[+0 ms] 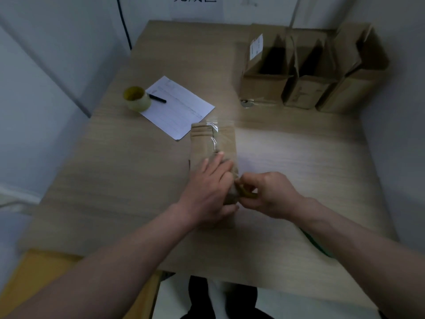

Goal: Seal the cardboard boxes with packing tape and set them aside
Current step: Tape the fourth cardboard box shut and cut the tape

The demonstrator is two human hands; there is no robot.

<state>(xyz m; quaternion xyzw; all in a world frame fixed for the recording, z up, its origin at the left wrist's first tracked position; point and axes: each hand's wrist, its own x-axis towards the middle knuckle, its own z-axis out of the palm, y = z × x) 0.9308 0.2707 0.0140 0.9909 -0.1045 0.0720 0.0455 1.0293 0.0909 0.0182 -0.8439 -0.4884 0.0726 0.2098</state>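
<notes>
A small closed cardboard box (212, 140) lies lengthwise in the middle of the wooden table (115, 180), with a strip of clear tape (214, 134) running along its top seam. My left hand (208, 189) lies flat on the near part of the box, fingers straight, pressing it down. My right hand (266, 194) is at the box's near right edge and grips a tape roll (245, 192), which is mostly hidden by the fingers. The picture is blurred around the hands.
A second tape roll (136, 99) stands at the left beside a black pen (157, 98) on a sheet of paper (179, 107). Three open cardboard boxes (305, 88) stand at the back right, with a small metal object (247, 103) in front of them. Walls close in on both sides.
</notes>
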